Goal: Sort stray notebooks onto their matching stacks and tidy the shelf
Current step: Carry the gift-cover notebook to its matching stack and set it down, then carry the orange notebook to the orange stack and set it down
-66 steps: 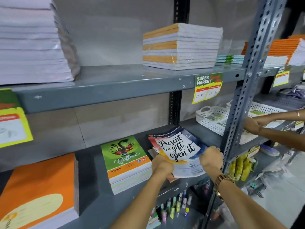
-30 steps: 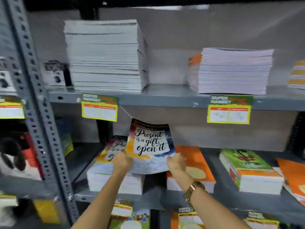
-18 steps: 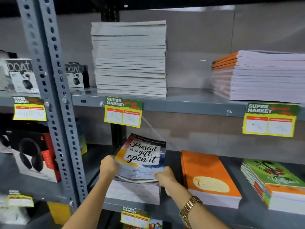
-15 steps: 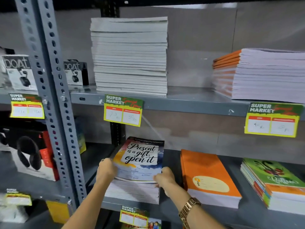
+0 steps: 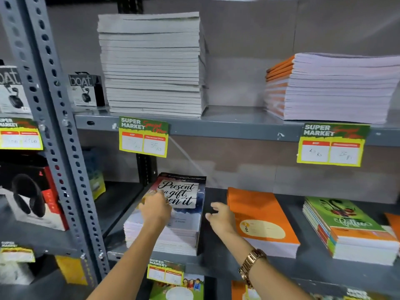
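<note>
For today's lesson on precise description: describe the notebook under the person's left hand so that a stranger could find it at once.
Start at the grey metal shelf carrying the green and yellow price tags, then drop to the shelf below. At its left end, by the perforated upright, the "Present is a gift, open it" notebook tops a pile, under the left hand. Its neighbours are plain orange and green; only it carries black script.

"Present is a gift" notebook [image 5: 184, 191] lies flat atop its matching stack [image 5: 173, 239].

Top notebook [image 5: 184, 198]: "Present … a gift, …en it", partly hidden by left hand [image 5: 155, 210]. Price tags [image 5: 143, 136]: "SUPER MARKET", "35". Boxes [image 5: 85, 89]: "boAt". Green notebook [image 5: 344, 217]: "Coffee". Orange notebook [image 5: 259, 217]: "you".
</note>
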`<state>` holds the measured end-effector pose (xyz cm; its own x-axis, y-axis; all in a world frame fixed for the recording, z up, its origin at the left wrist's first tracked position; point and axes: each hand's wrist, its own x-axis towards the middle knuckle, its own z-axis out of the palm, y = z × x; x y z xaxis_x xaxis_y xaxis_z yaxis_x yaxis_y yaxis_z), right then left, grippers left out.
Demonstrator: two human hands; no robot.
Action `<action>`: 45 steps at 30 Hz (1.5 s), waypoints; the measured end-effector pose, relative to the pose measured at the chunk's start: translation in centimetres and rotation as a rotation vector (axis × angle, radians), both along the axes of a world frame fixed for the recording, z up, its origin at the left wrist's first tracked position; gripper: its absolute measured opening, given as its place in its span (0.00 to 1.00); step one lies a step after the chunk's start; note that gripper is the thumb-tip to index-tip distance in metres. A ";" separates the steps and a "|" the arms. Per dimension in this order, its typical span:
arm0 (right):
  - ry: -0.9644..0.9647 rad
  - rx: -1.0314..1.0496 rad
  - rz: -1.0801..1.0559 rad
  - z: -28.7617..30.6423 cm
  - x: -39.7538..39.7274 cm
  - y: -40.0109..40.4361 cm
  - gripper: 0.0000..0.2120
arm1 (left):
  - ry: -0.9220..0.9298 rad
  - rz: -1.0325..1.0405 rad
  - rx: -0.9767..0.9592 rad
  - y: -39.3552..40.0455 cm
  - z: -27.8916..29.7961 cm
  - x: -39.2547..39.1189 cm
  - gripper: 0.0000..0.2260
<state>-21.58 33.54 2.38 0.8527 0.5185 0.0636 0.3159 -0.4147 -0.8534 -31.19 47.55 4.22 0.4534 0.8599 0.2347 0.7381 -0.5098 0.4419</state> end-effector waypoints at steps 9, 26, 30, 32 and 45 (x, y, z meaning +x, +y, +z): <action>-0.262 0.070 -0.285 1.3 7.6 -10.9 0.14 | -0.225 -0.377 0.015 -12.2 2.5 9.0 0.13; -0.367 -0.266 -0.760 -0.7 21.4 -39.8 0.16 | -0.263 -0.829 -0.209 -36.3 -0.6 27.4 0.14; -0.290 -0.419 -0.835 -1.9 23.4 -44.8 0.18 | -0.240 -0.908 -0.255 -41.1 -2.2 30.4 0.15; -0.213 -0.474 -0.840 -2.6 24.2 -46.5 0.18 | -0.238 -0.960 -0.321 -43.1 -3.0 31.6 0.14; 0.204 -0.446 -0.888 -5.6 27.6 -51.3 0.18 | 0.156 -0.849 -0.374 -50.2 -6.4 35.9 0.14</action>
